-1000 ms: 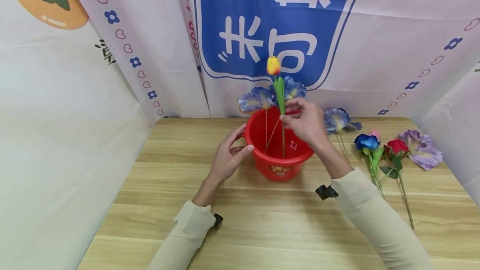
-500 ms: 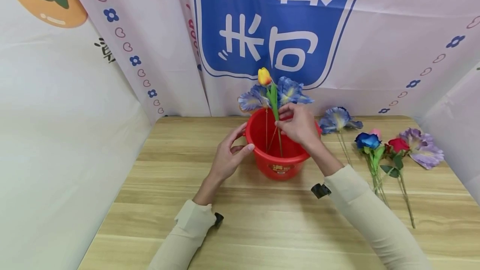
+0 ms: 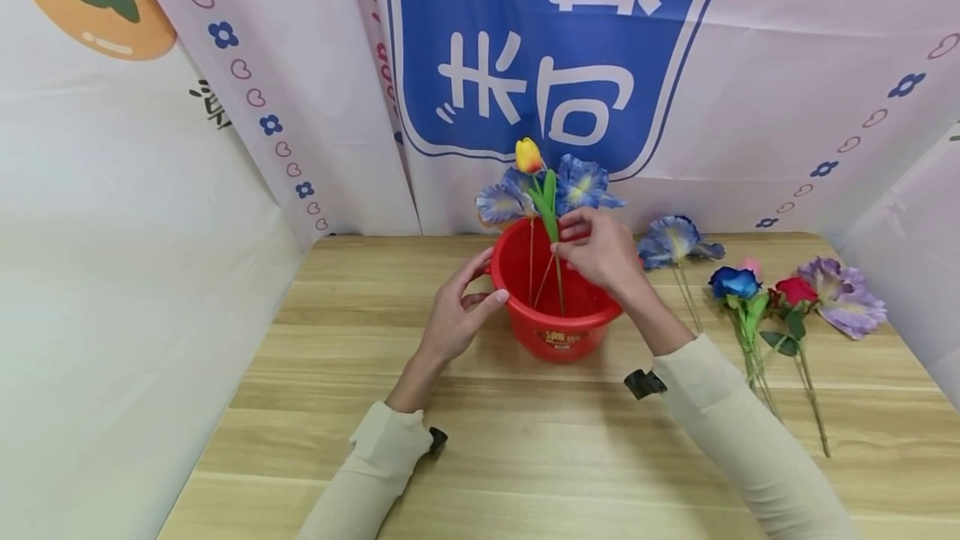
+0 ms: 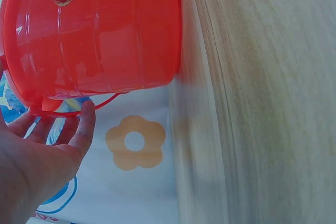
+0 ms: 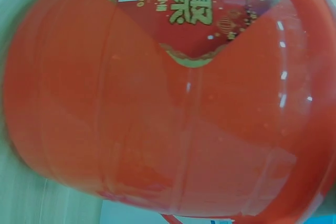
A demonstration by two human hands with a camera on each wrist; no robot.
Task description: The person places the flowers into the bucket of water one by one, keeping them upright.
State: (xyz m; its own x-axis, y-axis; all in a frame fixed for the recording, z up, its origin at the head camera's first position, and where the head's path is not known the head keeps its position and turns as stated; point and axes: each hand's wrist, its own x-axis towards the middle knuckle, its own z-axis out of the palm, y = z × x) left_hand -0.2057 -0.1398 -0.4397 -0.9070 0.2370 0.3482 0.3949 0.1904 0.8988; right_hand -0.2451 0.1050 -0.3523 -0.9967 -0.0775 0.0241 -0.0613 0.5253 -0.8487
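Observation:
A red plastic bucket [image 3: 558, 340] stands on the wooden table, its wall filling most of the right wrist view. My left hand [image 3: 452, 311] grips its left rim, thumb towards the front; in the left wrist view the fingers [image 4: 84, 124] lie at the rim and the thin red handle. Over the bucket's opening, my right hand [image 3: 600, 248] pinches the green stem of a yellow-orange artificial tulip [image 3: 528, 156]. That stem reaches down inside the bucket. Two blue artificial irises stand behind it, a left iris [image 3: 504, 200] and a right iris [image 3: 583, 183], their stems in the bucket.
To the right on the table [image 3: 337, 440] lie a blue iris [image 3: 675, 240], a blue rose [image 3: 735, 282], a red rose [image 3: 797, 290] and a purple iris [image 3: 847, 298]. A pink flower [image 3: 750, 266] shows behind the blue rose. A printed cloth [image 3: 465, 132] hangs behind the table.
My right hand has moved left and slightly down with the tulip, whose bloom now sits lower and between the two irises. The left hand has stayed at the bucket's rim.

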